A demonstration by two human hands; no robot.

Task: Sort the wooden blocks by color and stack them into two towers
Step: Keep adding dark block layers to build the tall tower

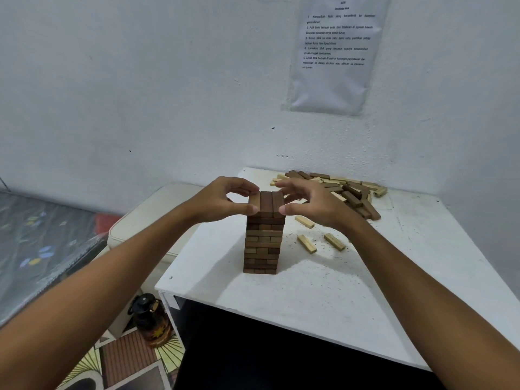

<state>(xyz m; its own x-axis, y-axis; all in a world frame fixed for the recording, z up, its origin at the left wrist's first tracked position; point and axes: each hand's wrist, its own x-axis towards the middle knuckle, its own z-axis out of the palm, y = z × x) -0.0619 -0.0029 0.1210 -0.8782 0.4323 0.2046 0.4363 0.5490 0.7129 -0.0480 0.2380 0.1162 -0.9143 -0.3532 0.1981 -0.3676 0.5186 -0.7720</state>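
Both hands – left hand (225, 199), right hand (306, 202) – pinch the dark tower (263, 235)'s top layer; I'd squeeze gently and evenly – square it, don't shove.

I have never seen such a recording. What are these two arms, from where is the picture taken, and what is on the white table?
There is no machine here: these are a person's own arms, filmed by one camera worn on the head, looking forward and down. The left hand and right hand pinch the top layer of a dark block tower from both sides. The tower stands on the white table. Behind it lies a mixed block pile, dark and light. A few light blocks lie apart.
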